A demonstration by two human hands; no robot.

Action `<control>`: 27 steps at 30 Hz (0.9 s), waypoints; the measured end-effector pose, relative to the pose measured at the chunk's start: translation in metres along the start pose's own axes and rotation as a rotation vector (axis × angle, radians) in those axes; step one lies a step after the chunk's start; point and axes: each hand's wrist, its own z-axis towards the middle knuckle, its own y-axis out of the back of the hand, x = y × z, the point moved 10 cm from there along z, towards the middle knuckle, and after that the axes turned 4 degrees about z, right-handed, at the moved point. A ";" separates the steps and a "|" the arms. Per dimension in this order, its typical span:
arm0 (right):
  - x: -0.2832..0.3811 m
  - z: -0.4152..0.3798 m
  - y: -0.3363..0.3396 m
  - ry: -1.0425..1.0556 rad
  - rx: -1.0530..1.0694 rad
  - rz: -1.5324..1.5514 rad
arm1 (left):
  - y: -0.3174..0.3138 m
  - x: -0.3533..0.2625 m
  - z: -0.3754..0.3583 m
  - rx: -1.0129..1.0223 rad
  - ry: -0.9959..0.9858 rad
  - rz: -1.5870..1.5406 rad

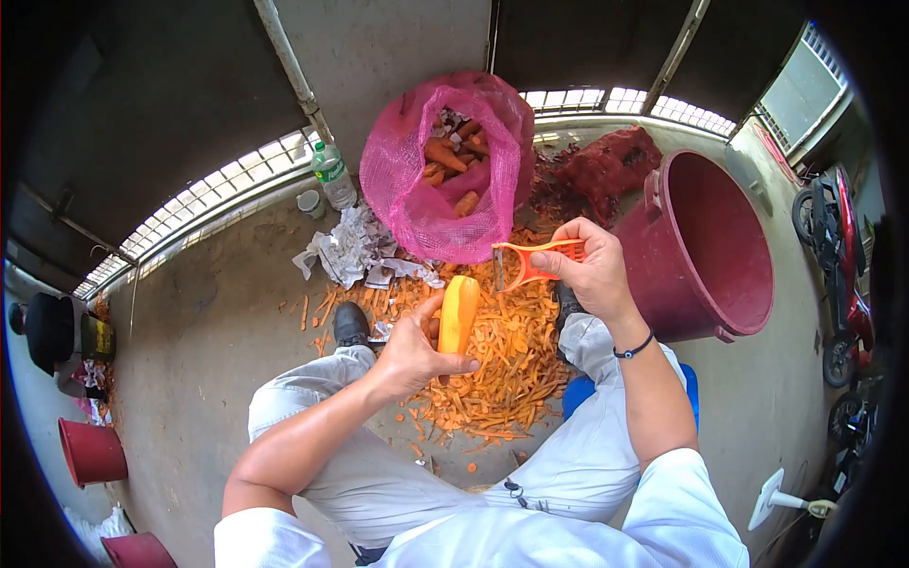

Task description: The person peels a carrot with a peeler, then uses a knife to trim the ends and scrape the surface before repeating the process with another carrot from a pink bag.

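A carrot (460, 315), bright orange and smooth as if peeled, stands nearly upright in my left hand (417, 352), whose fingers wrap round its lower part. To its upper right, my right hand (587, 262) grips an orange peeler (512, 269) by the handle. The peeler's blade is apart from the carrot. Beneath both hands a heap of carrot peelings (502, 379) covers the floor between my feet. Just beyond, a pink mesh sack (398, 180) stands with its mouth open, holding several unpeeled carrots (445, 153).
A large maroon tub (696, 246) tilts toward me at the right. Behind it lies a red mesh sack (614, 168). Crumpled paper (348, 248), a plastic bottle (333, 176) and a small cup (310, 203) are left of the pink sack. Red buckets (92, 452) stand far left; motorbikes (838, 275) far right.
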 end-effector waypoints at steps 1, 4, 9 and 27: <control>0.000 0.000 0.000 0.000 0.001 -0.001 | -0.001 0.003 0.001 0.000 -0.001 -0.001; -0.001 -0.001 -0.002 -0.017 0.029 0.025 | 0.000 0.004 0.002 -0.041 -0.034 0.020; 0.026 -0.021 -0.048 0.137 0.362 -0.336 | -0.012 0.013 0.000 0.030 0.088 -0.031; 0.030 0.002 -0.008 0.236 0.183 -0.739 | -0.032 0.019 -0.012 0.120 -0.088 0.481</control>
